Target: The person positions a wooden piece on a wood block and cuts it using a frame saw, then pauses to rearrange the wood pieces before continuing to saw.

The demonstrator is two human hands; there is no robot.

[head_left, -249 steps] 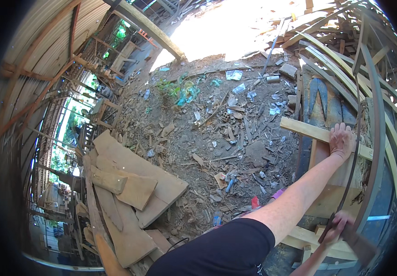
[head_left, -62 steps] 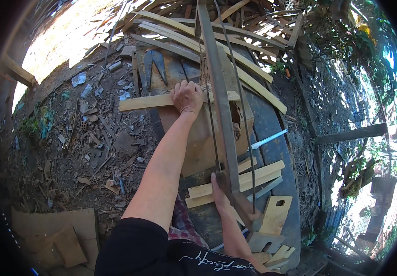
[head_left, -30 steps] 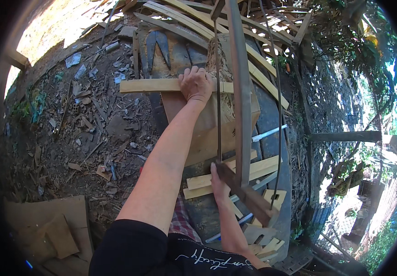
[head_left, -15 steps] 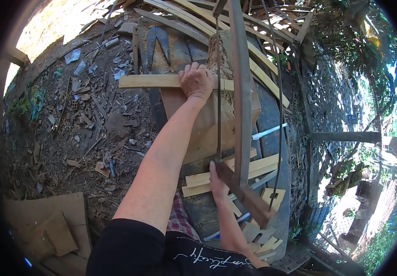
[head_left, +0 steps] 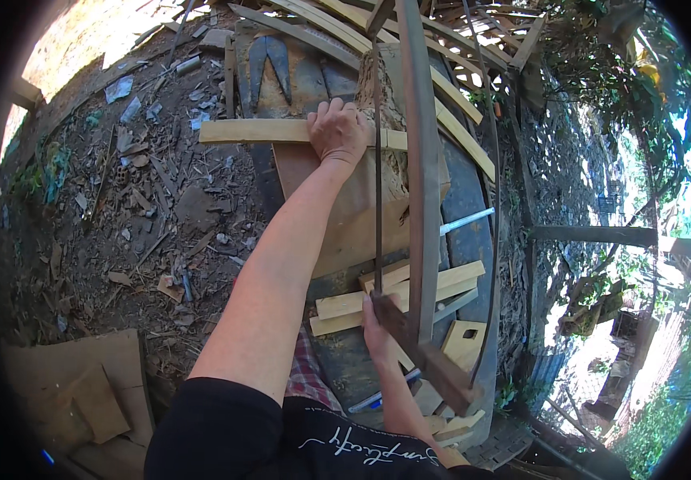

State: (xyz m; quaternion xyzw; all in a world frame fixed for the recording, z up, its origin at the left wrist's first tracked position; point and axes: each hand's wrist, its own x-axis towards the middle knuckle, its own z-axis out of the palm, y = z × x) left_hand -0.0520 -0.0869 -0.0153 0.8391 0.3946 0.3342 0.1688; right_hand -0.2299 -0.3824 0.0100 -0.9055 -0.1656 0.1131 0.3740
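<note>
The right hand (head_left: 379, 330) is closed on the end of a wooden bow saw (head_left: 421, 208); the left hand (head_left: 337, 132) presses flat, open, on a pale plank (head_left: 261, 130) across the workbench (head_left: 457, 200). Since half a second ago, little has shifted.

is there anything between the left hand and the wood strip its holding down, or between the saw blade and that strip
Nothing visible. The left hand lies flat on the pale wood strip, and the thin saw blade runs up to the strip just beside that hand. The right hand grips the frame saw's lower end.
</note>
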